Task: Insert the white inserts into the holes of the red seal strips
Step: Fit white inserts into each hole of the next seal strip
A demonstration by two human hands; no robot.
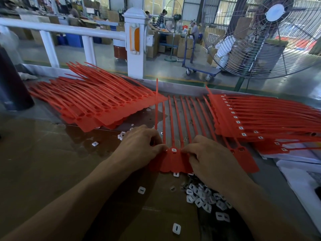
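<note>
A factory hall is filling the upper half of the frame, with a big wire-caged fan [271, 32] standing at the upper right, a white railing [69, 29] running across the upper left, and people sitting at tables far behind. Below that, a brown worktable [43, 153] is taking up the lower half. A large heap of red seal strips [97, 103] with open holes is lying at centre left, tails pointing to the upper left. Another stack of strips [260, 117] is lying at centre right, a white piece showing in each hole. Between the two heaps, a joined row of strips [173, 162] is lying in front of the person, tails reaching toward the top of the frame. The left hand [140, 146] is curling over the row's left end, thumb and finger pressing together at a strip head. The right hand [208, 157] is covering the right part, fingertips pinching down on the next head. Between them, a white insert [174, 150] is sitting in its hole. A pile of loose inserts [203, 195] is lying at lower centre right, with a few strays scattered around
</note>
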